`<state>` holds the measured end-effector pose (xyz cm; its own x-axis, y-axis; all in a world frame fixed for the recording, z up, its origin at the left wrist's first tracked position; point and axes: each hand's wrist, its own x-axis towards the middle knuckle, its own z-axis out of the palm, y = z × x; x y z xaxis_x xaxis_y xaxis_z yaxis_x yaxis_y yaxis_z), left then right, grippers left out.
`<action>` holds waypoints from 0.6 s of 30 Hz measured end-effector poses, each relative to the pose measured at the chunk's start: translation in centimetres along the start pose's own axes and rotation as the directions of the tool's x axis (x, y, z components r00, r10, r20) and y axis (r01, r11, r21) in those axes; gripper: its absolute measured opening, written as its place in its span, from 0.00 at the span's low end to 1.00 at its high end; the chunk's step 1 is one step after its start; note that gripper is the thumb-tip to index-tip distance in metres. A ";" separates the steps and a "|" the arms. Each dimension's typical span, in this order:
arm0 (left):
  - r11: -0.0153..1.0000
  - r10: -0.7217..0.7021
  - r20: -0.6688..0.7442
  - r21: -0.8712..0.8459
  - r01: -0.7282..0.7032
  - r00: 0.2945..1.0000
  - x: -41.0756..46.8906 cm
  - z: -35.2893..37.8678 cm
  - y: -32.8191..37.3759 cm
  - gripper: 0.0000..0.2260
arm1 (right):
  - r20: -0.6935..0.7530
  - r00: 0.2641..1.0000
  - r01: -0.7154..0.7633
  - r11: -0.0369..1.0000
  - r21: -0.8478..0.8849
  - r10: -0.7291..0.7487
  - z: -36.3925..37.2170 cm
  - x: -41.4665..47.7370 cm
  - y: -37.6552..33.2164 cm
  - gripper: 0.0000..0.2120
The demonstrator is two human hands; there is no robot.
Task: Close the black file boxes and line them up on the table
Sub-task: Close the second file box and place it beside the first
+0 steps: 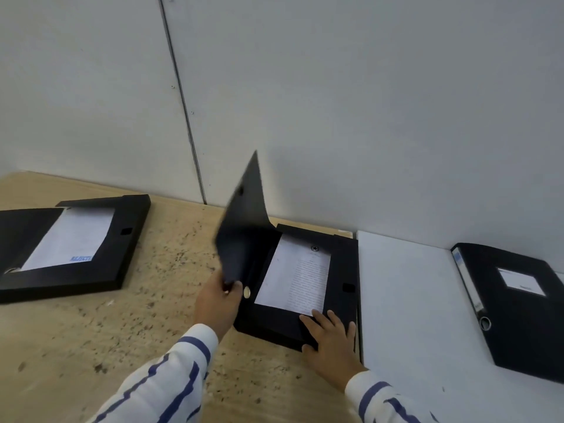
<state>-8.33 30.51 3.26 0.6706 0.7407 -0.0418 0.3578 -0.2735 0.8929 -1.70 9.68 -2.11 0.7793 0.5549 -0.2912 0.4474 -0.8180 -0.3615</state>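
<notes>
The middle file box (305,288) is lying open on the wooden desk (91,331), close to the grey wall (335,102), its right edge just beside a white desk surface (406,300). A printed sheet (294,274) is lying inside it. The lid flap (242,227) is standing raised and tilted over the left side of the box. The left hand (218,303) is gripping the lower corner of that flap, its fingers (235,290) closed around the edge, next to a round metal snap (246,292). The right hand (331,337) is pressing flat on the near right corner of the box, fingers spread and open, grasping nothing. Both arms are wearing white sleeves with blue stripes (171,380).

A second file box (122,239) is lying open at the left of the wooden desk, well apart, with paper (70,239) showing inside. A third file box (518,309) is lying closed on the white surface at the right, a white label (521,282) on its cover.
</notes>
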 end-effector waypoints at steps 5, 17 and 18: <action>0.886 0.250 0.379 0.280 -0.368 0.891 -0.5 1.4 -0.2 0.20 | -0.159 0.984 -0.012 0.914 0.406 0.083 -1.0 -0.2 0.5 0.22; 0.509 0.033 0.791 0.514 -0.691 0.611 -0.4 4.8 0.9 0.21 | 0.026 0.920 -0.120 0.218 0.968 0.392 -5.3 0.9 2.9 0.19; 0.478 0.013 0.796 0.526 -0.703 0.605 -0.4 5.1 0.8 0.22 | 0.025 0.918 -0.156 0.302 0.940 0.397 -5.4 1.1 2.9 0.19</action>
<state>-5.05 26.86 1.69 0.9277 -0.0446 -0.3705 0.0411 -0.9745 0.2204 2.80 7.05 1.29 0.8816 0.1886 -0.4326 -0.3991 -0.1912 -0.8967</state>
